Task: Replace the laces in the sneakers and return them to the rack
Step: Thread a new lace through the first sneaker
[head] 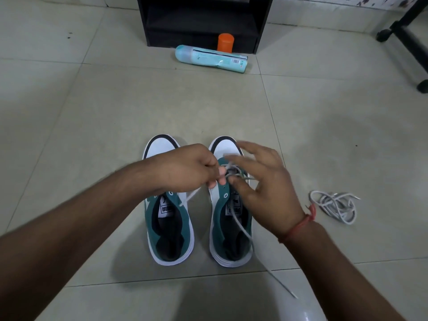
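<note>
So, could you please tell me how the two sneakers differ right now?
The right sneaker has a lace through it, worked by both hands; the left sneaker shows bare upper eyelets. The right one's lace trails past its heel. Both are green and white, toes pointing away.

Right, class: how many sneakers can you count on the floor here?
2: the left sneaker stands beside the right sneaker, which both hands are lacing. None shows in the black rack.
</note>
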